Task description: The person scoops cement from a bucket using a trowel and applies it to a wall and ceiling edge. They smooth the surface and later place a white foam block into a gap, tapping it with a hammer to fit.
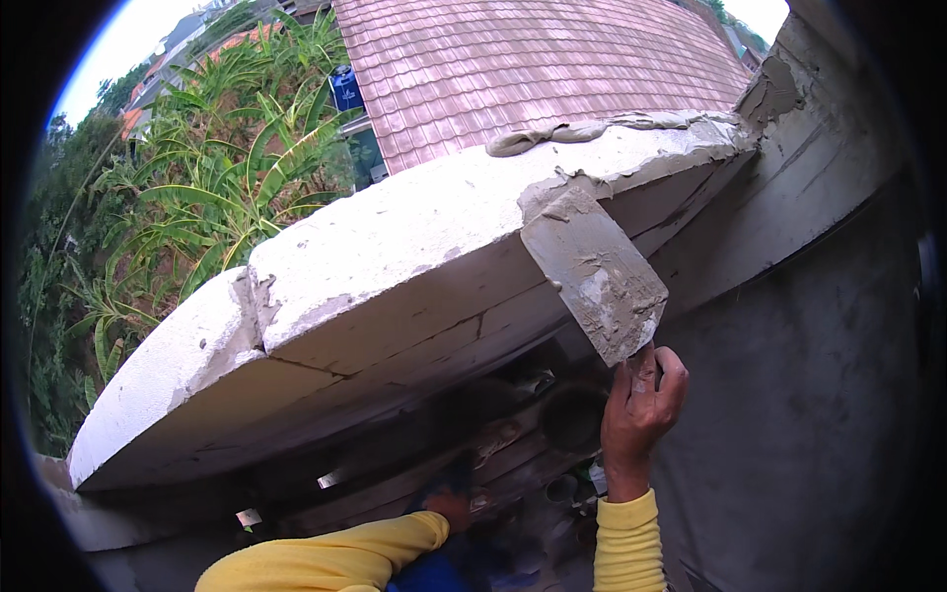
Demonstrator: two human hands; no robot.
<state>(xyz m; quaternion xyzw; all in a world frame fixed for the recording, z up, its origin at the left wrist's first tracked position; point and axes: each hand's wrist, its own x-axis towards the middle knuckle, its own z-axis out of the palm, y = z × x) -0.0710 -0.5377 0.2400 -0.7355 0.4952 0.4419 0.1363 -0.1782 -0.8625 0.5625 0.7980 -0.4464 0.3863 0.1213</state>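
Observation:
My right hand (641, 424) grips a mortar-coated trowel (592, 276) at its near end. The blade's far edge rests on the top front edge of a white block ledge (404, 227), where grey mortar is smeared. A thick lump of wet mortar (543, 140) lies along the ledge's far edge. At the bottom centre, my left hand (449, 510) hangs low in shadow below the ledge; its fingers are too dark to make out.
A grey concrete wall (809, 395) rises at the right. Beyond the ledge are a pink tiled roof (533, 59), banana plants (237, 187) and a blue container (345, 87). Below are dim planks (513, 464) and a dark round bucket (572, 419).

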